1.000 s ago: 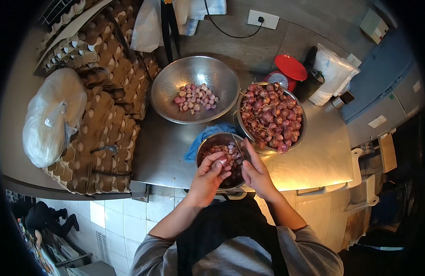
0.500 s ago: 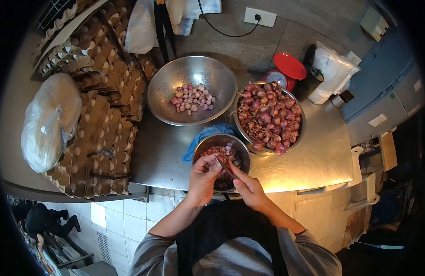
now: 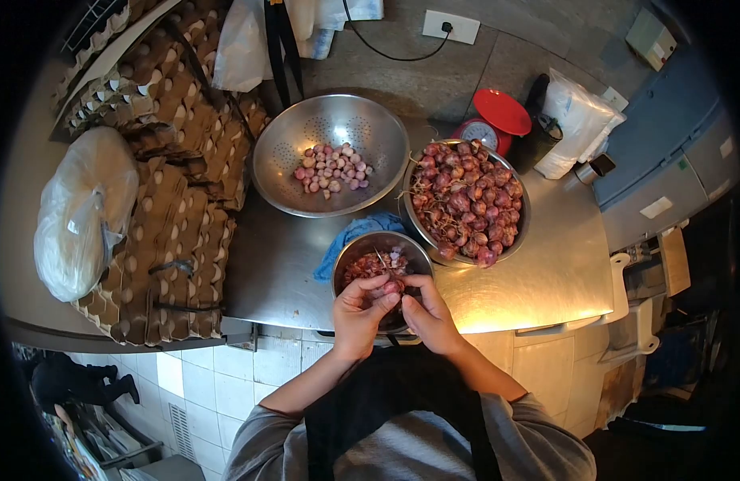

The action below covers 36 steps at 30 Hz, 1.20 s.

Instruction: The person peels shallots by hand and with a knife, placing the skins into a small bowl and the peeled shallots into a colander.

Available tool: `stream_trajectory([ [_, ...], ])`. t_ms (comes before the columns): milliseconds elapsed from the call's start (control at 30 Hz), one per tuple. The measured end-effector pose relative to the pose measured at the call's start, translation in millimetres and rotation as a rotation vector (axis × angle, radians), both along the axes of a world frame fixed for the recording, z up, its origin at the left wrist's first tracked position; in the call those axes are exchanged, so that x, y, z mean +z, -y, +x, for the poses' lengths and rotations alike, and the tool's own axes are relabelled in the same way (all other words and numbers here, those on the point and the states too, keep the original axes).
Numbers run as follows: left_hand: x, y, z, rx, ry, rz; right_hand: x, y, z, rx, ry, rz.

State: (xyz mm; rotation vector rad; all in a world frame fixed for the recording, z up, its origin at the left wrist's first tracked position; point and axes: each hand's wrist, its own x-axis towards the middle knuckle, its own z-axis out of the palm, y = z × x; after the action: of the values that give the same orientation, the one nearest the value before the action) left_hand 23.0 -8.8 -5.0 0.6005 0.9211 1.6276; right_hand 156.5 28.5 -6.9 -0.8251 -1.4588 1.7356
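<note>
Above a steel bowl [image 3: 338,280] of shallot skins and some peeled shallots, my left hand [image 3: 358,317] pinches a reddish shallot [image 3: 394,287] between thumb and fingers. Close against it on the right, my right hand [image 3: 434,317] is closed on a small knife [image 3: 379,257]; only a thin length of its blade shows, pointing away from me over the bowl, and the handle is hidden. Behind the bowl stands a colander [image 3: 274,188] with peeled shallots [image 3: 330,170]. A second steel bowl [image 3: 525,228], to its right, is heaped with unpeeled shallots [image 3: 474,200].
A blue cloth [image 3: 331,255] lies beside the small bowl on the steel table [image 3: 266,276]. Stacked egg trays [image 3: 165,240] and a plastic bag [image 3: 89,216] crowd the left. A red scale [image 3: 502,112] stands at the back. Another person [image 3: 77,381] is at the far lower left.
The knife has turned from lying between my hands to pointing away over the bowl. My right hand has moved up and in, its fingers now at the shallot.
</note>
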Motion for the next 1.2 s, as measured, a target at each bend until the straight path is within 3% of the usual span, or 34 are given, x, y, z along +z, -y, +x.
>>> stream_trajectory([
  [167, -3.1, 0.4, -0.1, -0.030, -0.017, -0.012, 8.3, 1.2, -3.5, -0.021, -0.205, -0.290],
  [267, -3.2, -2.2, 1.1, -0.064, -0.045, -0.025, 3.0, -2.6, 0.2, -0.027, -0.214, -0.304],
  [333, -2.1, -2.5, 4.4, -0.068, -0.054, 0.022, -3.7, -2.4, -3.5, -0.090, -0.020, -0.021],
  [400, -3.8, -2.6, 3.1, -0.085, -0.087, 0.056, -5.2, 0.0, -6.2, -0.094, 0.047, 0.092],
  [667, 2.1, -8.8, -14.5, -0.181, -0.118, -0.033, 7.0, -4.8, 5.9, 0.035, -0.145, -0.241],
  [900, 7.3, -8.2, -22.9, -0.254, 0.006, -0.032, 12.2, -15.8, 3.6, -0.090, -0.020, -0.149],
  [1100, 3.1, -10.1, -26.8, -0.240, 0.147, -0.051, 4.5, 0.0, 11.8, 0.039, -0.092, -0.352],
  [1200, 0.8, -11.7, -25.6, -0.222, 0.188, -0.038, 9.2, 10.0, 6.4, 0.100, -0.075, -0.279],
])
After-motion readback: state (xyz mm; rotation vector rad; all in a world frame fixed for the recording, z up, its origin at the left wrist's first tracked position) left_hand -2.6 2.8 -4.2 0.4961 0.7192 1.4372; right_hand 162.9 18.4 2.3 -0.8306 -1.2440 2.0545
